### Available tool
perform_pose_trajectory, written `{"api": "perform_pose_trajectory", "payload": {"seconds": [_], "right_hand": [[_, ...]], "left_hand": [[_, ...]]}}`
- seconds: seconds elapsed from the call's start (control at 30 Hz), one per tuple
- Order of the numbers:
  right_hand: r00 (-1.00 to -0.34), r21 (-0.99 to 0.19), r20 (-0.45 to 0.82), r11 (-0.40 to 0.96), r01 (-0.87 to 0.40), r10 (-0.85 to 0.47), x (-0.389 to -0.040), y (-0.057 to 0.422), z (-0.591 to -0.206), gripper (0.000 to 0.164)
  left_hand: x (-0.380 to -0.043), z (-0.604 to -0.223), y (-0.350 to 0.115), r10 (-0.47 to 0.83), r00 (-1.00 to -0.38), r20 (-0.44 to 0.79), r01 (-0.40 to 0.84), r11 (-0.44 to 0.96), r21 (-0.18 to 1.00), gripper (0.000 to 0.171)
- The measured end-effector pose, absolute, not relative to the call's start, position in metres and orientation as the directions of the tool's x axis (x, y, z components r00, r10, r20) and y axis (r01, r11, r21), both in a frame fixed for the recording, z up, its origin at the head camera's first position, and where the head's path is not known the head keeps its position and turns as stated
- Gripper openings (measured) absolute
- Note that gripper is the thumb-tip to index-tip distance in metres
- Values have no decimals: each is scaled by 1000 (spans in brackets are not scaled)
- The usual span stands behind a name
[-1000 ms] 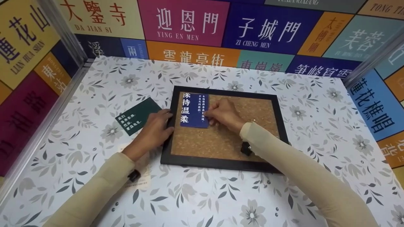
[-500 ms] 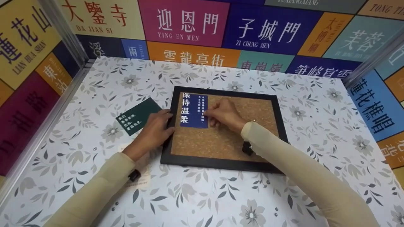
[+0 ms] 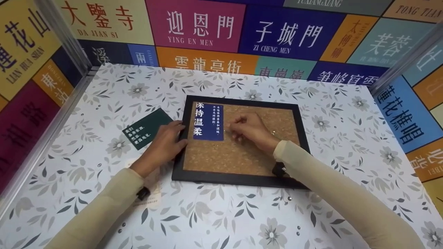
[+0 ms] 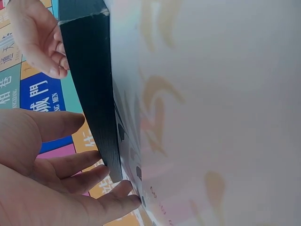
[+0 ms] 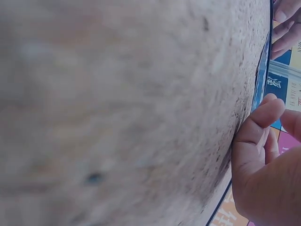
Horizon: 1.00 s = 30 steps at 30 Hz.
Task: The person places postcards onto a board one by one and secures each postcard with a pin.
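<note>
A cork board [image 3: 235,159] in a black frame [image 3: 238,180] lies on the table. At its upper left sits a dark blue card [image 3: 208,126] with white characters. My left hand [image 3: 161,140] rests against the frame's left side; in the left wrist view its fingers [image 4: 70,165] are spread loosely and touch the black edge. Just right of the blue card, my right hand [image 3: 252,129] is close over the cork, fingers bent and thumb near the index finger [image 5: 270,113]. Nothing shows between them. A tiny shiny dot [image 3: 225,130] is at the card's right edge.
A dark green card [image 3: 148,126] lies left of the board, partly behind my left hand. Beneath my left forearm is a pale printed paper [image 3: 152,197]. Small shiny bits [image 3: 273,132] are on the cork. Walls with coloured panels [image 3: 197,26] surround the floral-patterned table [image 3: 221,221].
My right hand has drawn back a little to the right, off the blue card's right edge. The view has shifted slightly. My left hand stays at the frame.
</note>
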State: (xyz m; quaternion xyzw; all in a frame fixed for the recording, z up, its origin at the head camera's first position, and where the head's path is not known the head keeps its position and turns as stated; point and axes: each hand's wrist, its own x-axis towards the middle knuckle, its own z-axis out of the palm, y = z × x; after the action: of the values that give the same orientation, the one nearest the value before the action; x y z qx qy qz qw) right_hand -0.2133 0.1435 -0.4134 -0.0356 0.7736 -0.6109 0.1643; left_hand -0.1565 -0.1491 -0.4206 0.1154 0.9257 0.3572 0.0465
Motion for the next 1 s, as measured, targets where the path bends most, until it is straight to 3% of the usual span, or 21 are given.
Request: {"api": "perform_pose_trajectory", "payload": {"seconds": [0.67, 1.0], "right_hand": [[-945, -947, -233, 274, 167, -231, -191, 189, -409, 28], [-945, -940, -245, 291, 177, -218, -180, 203, -405, 24]], "left_hand": [[-156, -412, -139, 225, -974, 20, 185, 748, 637, 52], [-162, -412, -132, 207, -976, 73, 207, 760, 616, 54]]}}
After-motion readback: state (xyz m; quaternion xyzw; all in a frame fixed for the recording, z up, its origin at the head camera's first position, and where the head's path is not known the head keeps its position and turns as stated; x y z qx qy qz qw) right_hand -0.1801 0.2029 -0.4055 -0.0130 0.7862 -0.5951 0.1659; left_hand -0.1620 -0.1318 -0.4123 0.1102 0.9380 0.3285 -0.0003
